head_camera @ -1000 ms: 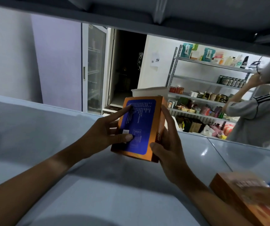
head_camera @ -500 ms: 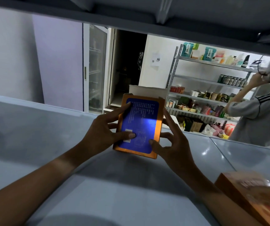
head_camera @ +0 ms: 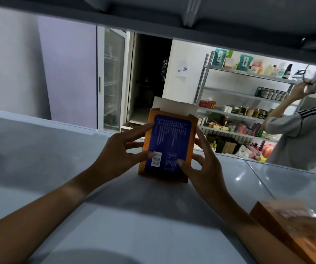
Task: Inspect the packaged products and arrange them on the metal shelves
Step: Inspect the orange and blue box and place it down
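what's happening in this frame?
A person holds an orange box upright on the grey metal shelf, blue printed panel facing the camera. The left hand grips its left edge, the right hand its right edge. The top flap stands open. Another orange box lies at lower right.

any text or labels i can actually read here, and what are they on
Nothing can be quoted.
Orange box blue panel: white print, barcode, too small.
Second orange box: lettering blurred.
Paper notice on wall: too small.
Teal bags on far shelf: characters unreadable.
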